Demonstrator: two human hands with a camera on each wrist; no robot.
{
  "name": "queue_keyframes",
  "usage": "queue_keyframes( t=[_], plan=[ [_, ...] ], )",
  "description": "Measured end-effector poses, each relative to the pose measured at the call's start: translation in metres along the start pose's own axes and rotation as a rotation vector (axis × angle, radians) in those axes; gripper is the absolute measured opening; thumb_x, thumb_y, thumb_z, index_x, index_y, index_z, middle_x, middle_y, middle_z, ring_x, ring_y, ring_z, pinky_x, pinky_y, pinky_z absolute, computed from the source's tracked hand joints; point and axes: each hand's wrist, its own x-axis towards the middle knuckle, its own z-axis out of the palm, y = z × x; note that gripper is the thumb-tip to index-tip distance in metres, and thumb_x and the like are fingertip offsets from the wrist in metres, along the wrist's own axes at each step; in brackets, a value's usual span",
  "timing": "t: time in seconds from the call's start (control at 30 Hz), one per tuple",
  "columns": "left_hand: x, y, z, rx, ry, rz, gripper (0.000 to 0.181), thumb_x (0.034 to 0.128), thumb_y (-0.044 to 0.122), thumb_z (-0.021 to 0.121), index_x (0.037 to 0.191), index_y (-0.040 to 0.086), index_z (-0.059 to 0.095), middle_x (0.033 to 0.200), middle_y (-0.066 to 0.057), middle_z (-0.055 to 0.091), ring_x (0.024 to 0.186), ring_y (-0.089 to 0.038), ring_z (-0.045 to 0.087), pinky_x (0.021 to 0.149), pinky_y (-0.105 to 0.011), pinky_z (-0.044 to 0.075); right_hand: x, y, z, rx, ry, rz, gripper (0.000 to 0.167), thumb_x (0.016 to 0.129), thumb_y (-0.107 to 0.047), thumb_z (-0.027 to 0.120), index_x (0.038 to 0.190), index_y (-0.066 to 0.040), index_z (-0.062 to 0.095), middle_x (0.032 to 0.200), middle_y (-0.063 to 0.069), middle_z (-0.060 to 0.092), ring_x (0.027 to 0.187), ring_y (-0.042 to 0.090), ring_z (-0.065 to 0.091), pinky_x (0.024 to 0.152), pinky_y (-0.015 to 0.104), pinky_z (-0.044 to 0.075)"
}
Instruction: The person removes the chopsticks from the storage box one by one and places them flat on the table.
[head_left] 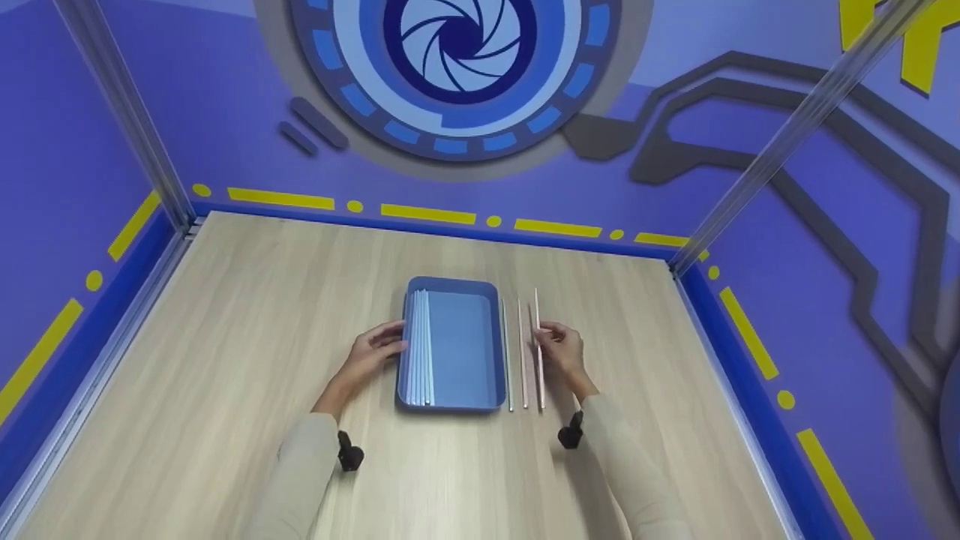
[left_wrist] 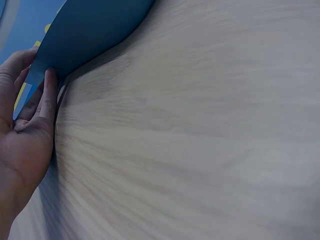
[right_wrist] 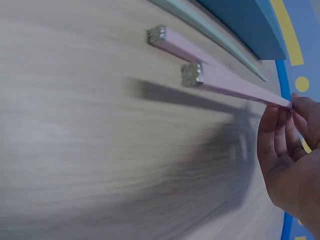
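Observation:
A blue rectangular tray (head_left: 465, 345) lies on the table, with several pale chopsticks (head_left: 418, 349) lined up along its left side. My left hand (head_left: 367, 352) touches the tray's outer left wall with thumb and fingers; the left wrist view shows its fingertips (left_wrist: 50, 80) against that wall. To the right of the tray, my right hand (head_left: 564, 349) pinches a pink chopstick (right_wrist: 240, 90) between thumb and fingers. Its silvery patterned end (right_wrist: 192, 75) stands clear above the table, casting a shadow. Beside it lie another pink chopstick (head_left: 523, 360) and a pale greenish one (head_left: 508, 367).
The wood-grain table (head_left: 247, 315) extends to both sides of the tray. Blue printed panels (head_left: 225, 112) stand around it, with metal posts (head_left: 124, 112) at the far corners. A small black wrist camera (head_left: 571, 431) sits at each sleeve cuff.

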Motion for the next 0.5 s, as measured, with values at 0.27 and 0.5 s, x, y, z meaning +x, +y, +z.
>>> queue_keyframes(
  t=[0.27,0.5],
  plan=[
    [0.000,0.001,-0.001,-0.016,0.002,0.022,0.054,0.0962,0.002,0.068,0.147,-0.004,0.049,0.143,-0.030,0.055,0.127,-0.029,0.059,0.097,-0.022,0.057,0.002,0.012,0.011,-0.193,0.042,-0.102,0.021,0.093,-0.010,0.073,0.109,0.003,0.076,0.086,0.014,0.074,0.067,0.010,0.058,0.054,0.014,0.044],
    [0.001,-0.002,-0.003,-0.026,-0.048,0.026,0.057,0.0967,0.005,0.068,0.148,-0.005,0.046,0.147,-0.030,0.052,0.130,-0.031,0.057,0.099,-0.025,0.056,0.004,0.023,0.018,-0.325,0.067,-0.142,0.019,0.092,-0.012,0.076,0.106,0.001,0.077,0.085,0.012,0.075,0.066,0.014,0.060,0.056,0.019,0.045]
  ],
)
